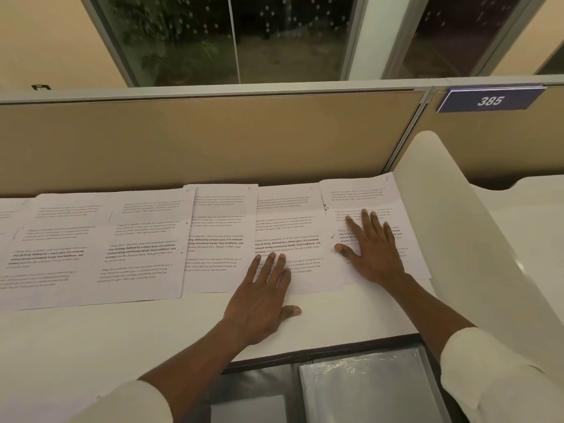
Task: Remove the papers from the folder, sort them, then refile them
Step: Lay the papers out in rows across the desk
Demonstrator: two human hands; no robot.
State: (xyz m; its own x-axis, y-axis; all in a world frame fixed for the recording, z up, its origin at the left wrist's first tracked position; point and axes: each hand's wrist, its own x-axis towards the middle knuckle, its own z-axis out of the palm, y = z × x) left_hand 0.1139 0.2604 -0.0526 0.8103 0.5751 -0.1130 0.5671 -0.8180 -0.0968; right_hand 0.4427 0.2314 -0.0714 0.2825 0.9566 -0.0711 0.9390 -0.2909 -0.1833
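Note:
Several printed white sheets lie side by side in an overlapping row along the back of the white desk (91,337). One sheet is marked 5 (219,233) at its top corner. My left hand (262,297) lies flat, fingers straight, on the lower part of the sheet to the right of it (287,221). My right hand (369,245) presses flat with spread fingers on the rightmost sheet (357,190). An open dark folder (360,389) with shiny plastic sleeves lies at the desk's near edge, between my forearms.
A tan partition panel (213,141) rises right behind the papers. A curved white divider (464,233) stands at the right of the rightmost sheet. A blue plate reading 385 (489,100) hangs on the partition at top right. Windows are beyond.

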